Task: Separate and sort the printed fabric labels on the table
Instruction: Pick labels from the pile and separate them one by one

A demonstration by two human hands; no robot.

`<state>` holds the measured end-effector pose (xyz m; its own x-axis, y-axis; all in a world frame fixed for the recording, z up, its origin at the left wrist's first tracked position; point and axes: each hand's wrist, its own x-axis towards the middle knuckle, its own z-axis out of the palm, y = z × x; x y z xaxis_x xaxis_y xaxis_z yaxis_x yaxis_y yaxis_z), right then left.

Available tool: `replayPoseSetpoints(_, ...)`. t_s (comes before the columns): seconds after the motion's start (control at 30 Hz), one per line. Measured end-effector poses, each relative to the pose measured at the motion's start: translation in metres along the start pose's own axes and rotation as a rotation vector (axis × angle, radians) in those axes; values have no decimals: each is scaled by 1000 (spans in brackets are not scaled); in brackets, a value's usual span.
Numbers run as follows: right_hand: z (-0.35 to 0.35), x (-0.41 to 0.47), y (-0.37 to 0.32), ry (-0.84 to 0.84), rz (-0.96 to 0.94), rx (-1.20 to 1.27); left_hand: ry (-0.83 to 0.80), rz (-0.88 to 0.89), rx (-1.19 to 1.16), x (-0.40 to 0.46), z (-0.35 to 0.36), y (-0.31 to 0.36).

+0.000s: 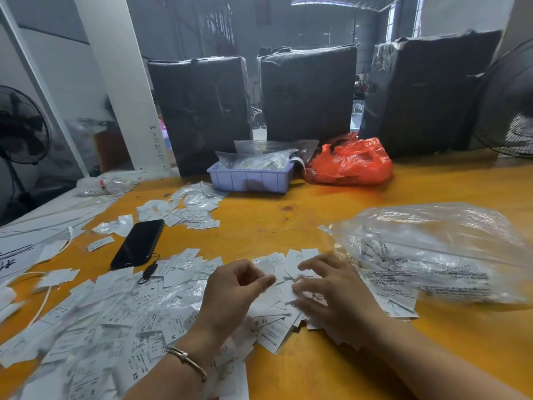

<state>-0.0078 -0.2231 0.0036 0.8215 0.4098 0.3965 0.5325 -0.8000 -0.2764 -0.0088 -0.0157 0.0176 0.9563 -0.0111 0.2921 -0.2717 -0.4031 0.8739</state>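
Mostly unsorted, judging by head view: big loose heap of printed labels (121, 319) covers near-left worktop (317, 220), w/ a smaller scatter (184, 209) farther back, no tidy stacks visible. Left hand (233, 290) pinches, thumb to forefinger, apparently on a label; blurred. Right hand (331, 287) spread over labels. Lots left.

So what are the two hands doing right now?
Left hand: fingers curled, seemingly pinching a label from the pile.
Right hand: open, fingers spread on the labels.
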Motion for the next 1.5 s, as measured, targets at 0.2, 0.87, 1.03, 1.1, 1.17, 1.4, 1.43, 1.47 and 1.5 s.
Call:
replayPoseSetpoints(0.2, -9, 0, -8, 200, -103, 26, -83, 28, -51, -3, 1, 4)
replayPoseSetpoints(0.87, -30, -7, -2, 250, 371, 1091, -150, 116, -235, -5, -3, 13)
replayPoseSetpoints(1.03, -34, -8, -4, 283, 328, 1059, -184, 130, -232, -7, -4, 15)
replayPoseSetpoints(1.1, -40, -9, -5, 367, 299, 1044, -187, 136, -235, -8, -4, 16)
replayPoseSetpoints(1.17, -50, -10, -7, 485, 254, 1069, -191, 137, -239, -9, -4, 17)
replayPoseSetpoints(1.4, -66, -18, -27, 509, 52, 979, -219, 166, -220, -10, -1, 19)
replayPoseSetpoints(1.43, -64, -18, -29, 489, 36, 944, -218, 165, -220, -11, -1, 19)
replayPoseSetpoints(1.47, -62, -19, -30, 479, 33, 905, -212, 161, -225, -11, 0, 19)
replayPoseSetpoints(1.5, -60, -19, -30, 486, 47, 865, -207, 154, -233, -11, 0, 18)
